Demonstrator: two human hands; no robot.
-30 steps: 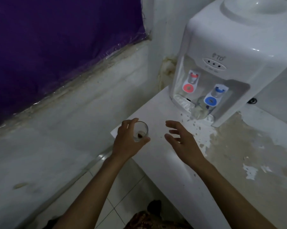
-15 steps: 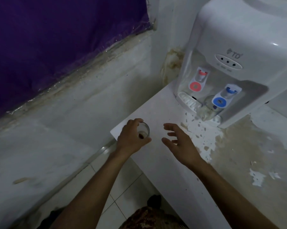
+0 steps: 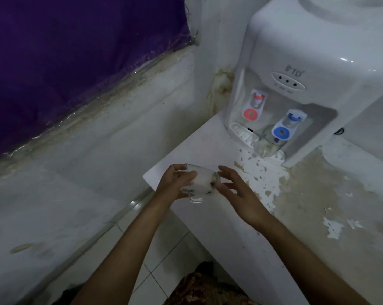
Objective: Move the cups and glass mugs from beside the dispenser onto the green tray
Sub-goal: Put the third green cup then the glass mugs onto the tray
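Lying tilted sideways in left hand [image 3: 175, 183] grip: clear glass mug [image 3: 200, 183], dark dregs perhaps; right hand [image 3: 241, 192] open, empty.

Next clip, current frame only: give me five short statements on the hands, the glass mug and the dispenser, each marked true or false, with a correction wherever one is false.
1. The left hand holds a glass mug tipped on its side. True.
2. The right hand is closed around a second mug. False: its fingers are spread open beside the mug's base, holding nothing.
3. The green tray sits on the counter next to the dispenser. False: no tray is in view.
4. Another glass stands on the drip tray under the blue tap of the dispenser. True.
5. The red tap is to the right of the blue tap. False: the red tap is to its left in the picture.
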